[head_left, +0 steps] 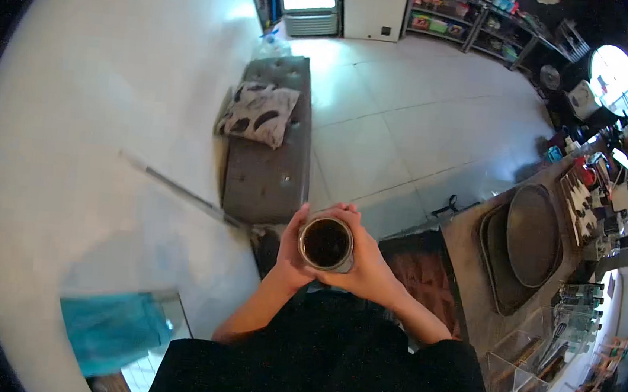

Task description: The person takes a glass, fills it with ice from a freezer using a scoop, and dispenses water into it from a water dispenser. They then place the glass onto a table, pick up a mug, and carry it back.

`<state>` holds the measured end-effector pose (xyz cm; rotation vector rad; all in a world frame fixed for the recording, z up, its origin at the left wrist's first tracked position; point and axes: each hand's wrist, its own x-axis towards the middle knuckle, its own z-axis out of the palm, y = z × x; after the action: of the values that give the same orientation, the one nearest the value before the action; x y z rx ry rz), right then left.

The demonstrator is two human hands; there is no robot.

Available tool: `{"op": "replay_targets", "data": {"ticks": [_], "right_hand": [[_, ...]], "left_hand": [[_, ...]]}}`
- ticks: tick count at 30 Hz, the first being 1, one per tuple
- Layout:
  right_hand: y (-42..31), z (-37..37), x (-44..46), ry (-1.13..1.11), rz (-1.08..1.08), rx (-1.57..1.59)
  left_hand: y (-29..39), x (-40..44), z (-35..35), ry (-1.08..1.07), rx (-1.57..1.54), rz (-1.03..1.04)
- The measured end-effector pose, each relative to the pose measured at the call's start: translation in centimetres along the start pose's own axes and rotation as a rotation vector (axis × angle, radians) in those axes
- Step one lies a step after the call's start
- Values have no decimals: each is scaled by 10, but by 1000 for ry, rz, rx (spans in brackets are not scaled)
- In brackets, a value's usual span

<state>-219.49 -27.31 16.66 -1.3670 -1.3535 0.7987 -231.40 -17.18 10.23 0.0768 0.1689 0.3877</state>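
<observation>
Between my two hands is a round, open-topped jar, seen from above, with a pale rim and dark contents. What the dark contents are, I cannot make out. My left hand wraps the jar's left side, its thumb and fingers against the wall. On the other side my right hand curls round the jar, fingers reaching over the far edge. The jar is held upright in front of my dark shirt, and its lower part is hidden from this angle.
A brown tufted bench with a patterned cushion stands ahead along the white wall. To the right, a counter carries oval trays, clear containers and bottles. A stick leans at left; a teal cloth hangs lower left.
</observation>
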Motion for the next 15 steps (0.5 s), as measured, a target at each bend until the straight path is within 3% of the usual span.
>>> {"op": "replay_targets", "data": {"ticks": [4,10,13,15], "right_hand": [[23,-22,56,77,-9,35],[70,-91,149,231,-34,-119],[97,-139,190,287,-81,-189],[119,-175,216,286,-119,-216]], "left_hand": [[37,57,9,42,-10,-89],[81,195,11,-139,127,-212],[94,259,30,-171,391,-115],[96,309,31,-176,236,-185]]}}
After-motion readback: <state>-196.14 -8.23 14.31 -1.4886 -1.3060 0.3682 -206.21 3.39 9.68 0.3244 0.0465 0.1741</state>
